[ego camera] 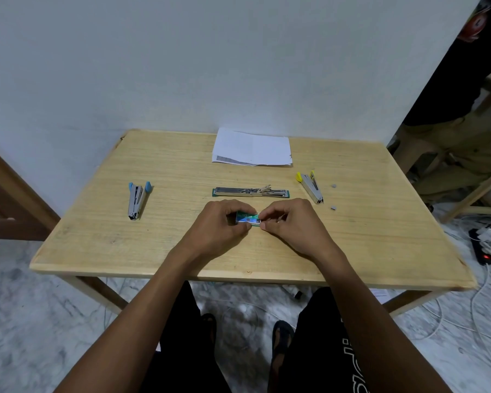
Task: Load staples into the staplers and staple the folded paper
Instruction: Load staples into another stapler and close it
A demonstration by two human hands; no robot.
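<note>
I hold a small staple box [247, 218] between both hands, just above the middle of the worktop [119, 245]. My left hand [219, 225] curls its fingers round the box's left end. My right hand [291, 222] pinches the right end between thumb and forefinger. The box label is green and blue with a round mark and some print, but the letters are too small and blurred to read, and my fingers cover much of it.

Just beyond the box lies a long row of metal staple strips [251, 192] on a green-edged base; a small tan piece on top of it I cannot make out. The blue stapler [136, 199] lies well to the left, sprung open. The yellow stapler [311, 186] lies to the right, also open, with two small grey bits [334, 186] beside it. I see no brand on either stapler.

The folded paper [251, 150] rests at the far edge against the wall. Its grey print is illegible.

White lettering on my black trousers [349, 364] is cut off by the frame. At right another person [465, 123] stands, only partly in view, and a power strip [481, 251] with a red light lies on the floor.
</note>
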